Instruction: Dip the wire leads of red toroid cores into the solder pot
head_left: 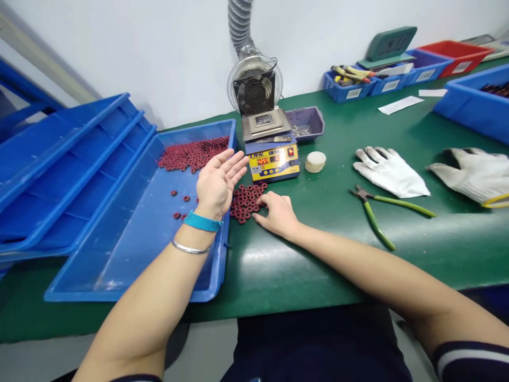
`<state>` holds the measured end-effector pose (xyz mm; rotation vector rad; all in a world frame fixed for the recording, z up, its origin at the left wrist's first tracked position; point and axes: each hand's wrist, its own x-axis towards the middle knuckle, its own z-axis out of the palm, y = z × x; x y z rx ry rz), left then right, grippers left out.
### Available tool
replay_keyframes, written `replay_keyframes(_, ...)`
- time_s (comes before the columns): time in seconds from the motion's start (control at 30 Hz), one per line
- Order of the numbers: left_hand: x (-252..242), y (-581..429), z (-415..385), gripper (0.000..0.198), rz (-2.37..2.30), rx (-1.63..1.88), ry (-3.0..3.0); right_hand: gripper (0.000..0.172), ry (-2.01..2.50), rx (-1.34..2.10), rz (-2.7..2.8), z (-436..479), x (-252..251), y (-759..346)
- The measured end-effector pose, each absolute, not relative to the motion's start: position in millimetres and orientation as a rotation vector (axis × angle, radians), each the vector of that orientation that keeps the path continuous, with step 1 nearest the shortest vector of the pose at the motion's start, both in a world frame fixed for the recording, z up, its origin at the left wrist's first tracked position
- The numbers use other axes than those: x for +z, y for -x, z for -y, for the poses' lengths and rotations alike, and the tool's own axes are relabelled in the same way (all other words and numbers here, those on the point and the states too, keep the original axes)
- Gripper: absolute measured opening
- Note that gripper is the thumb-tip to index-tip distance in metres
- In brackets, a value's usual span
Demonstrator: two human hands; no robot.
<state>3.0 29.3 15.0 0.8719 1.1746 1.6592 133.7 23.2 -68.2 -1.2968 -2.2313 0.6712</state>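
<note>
Touching rings (245, 203) w/ R hand (278, 213), L hand (218, 183) palm-up

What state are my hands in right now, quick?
Left hand: open, palm up, nothing visible in it.
Right hand: fingers half-curled at red-black rings; grip can't be told.

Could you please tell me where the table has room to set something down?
The green table is bare between the blue tray and right forearm, and largely so between the round white pad and pliers. It is crowded around the ring pile, hemmed by tray, yellow machine and right hand.
</note>
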Motion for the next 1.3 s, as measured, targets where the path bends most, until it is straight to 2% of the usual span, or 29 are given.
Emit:
replay_keyframes(0.1, 20.1, -3.5, -26.9, 0.03, -1.214, 1.626, -0.891, 0.011, 1.278, 0.757, 2.117, -24.6, -69.9, -130.7)
replay_keyframes(0.17, 21.4, -4.5, -25.4, 0.024, -1.226, 1.586, -0.906, 0.009, 1.232, 1.001, 1.954, -25.9, -67.4, -134.9)
replay_keyframes(0.27, 19.1, -8.6, -23.3, 0.025, -1.259, 1.49, -0.963, 0.015, 1.145, 1.439, 1.626, -29.2, -57.2, -149.1)
replay_keyframes(0.37, 13.7, -13.6, -20.8, 0.031, -1.306, 1.42, -1.052, 0.027, 1.038, 1.603, 1.452, -34.2, -41.0, -165.7)
replay_keyframes(0.5, 9.8, -17.5, -15.8, 0.041, -1.327, 1.357, -1.201, 0.049, 0.946, 1.516, 1.444, -39.7, -19.5, -180.1)
replay_keyframes(0.57, 10.5, -19.0, -11.4, 0.043, -1.308, 1.246, -1.363, 0.052, 0.922, 1.442, 1.499, -39.2, -12.9, -183.1)
replay_keyframes(0.7, 12.9, -23.0, -1.9, 0.041, -1.299, 1.042, -1.631, 0.04, 0.874, 1.323, 1.609, -30.5, -10.7, -184.3)
replay_keyframes(0.9, 9.4, -27.2, 0.2, 0.023, -1.33, 1.068, -1.69, 0.019, 0.877, 1.198, 1.655, -17.4, -21.1, -183.1)
replay_keyframes(1.13, 13.4, -32.7, 0.5, 0.022, -1.219, 1.076, -1.458, 0.021, 0.81, 1.254, 1.629, -16.8, -19.5, -191.3)
replay_keyframes(1.3, 12.3, -31.1, -6.0, 0.03, -1.299, 1.434, -1.031, 0.02, 0.78, 1.217, 1.618, -15.6, -12.7, -198.8)
